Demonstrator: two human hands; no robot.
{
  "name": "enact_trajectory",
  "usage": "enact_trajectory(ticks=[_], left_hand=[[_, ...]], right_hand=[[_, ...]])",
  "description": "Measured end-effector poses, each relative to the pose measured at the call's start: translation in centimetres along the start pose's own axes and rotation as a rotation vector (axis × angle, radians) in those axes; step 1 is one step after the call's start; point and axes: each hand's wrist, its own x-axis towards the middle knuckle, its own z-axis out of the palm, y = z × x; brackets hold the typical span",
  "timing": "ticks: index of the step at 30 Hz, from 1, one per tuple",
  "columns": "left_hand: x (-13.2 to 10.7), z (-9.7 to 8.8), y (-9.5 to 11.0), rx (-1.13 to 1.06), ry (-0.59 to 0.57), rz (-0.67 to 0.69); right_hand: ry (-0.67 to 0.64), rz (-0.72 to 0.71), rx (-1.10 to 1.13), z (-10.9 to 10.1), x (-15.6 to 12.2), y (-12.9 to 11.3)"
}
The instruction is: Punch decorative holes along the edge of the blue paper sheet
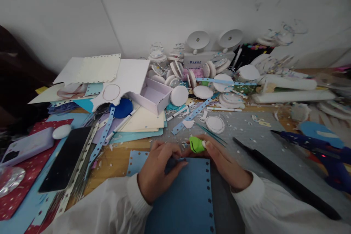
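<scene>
A blue paper sheet (181, 197) lies in front of me, with small flower-shaped holes along its left and right edges. My left hand (157, 172) is closed at the sheet's top edge, thumb and fingers pinching the paper. What lies under its fingertips is partly hidden. In my right hand (223, 161) is a small lime-green paper punch (196, 144) with a white part under the thumb. It is held just above the sheet's top edge, to the right of my left hand. The right fingers behind the punch are mostly hidden.
A black stick-like tool (285, 175) and a blue glue gun (323, 150) lie on the grey mat (246, 128) at right. A phone (67, 157) rests at left. Behind are an open lilac box (150, 98), white discs (179, 95), punched strips and paper scraps.
</scene>
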Motion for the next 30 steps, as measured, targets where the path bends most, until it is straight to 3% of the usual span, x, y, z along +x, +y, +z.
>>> enact_trajectory(ticks=[7,15,20,30], left_hand=[[0.2,-0.3,0.3,0.005,-0.001,0.045],[0.2,-0.7,0.3,0.026,0.03,-0.027],[0.3,-0.7,-0.1,0.07,-0.065,-0.015],[0.2,-0.5,-0.1,0.085,-0.13,0.038]], right_hand=[[-0.031,-0.065,0.024,0.1,0.0,-0.2],[0.055,-0.152,-0.232,-0.9,0.1,0.0],[0.124,-0.217,-0.407,-1.1,0.3,-0.1],[0.108,-0.159,-0.295,-0.6,0.4,0.0]])
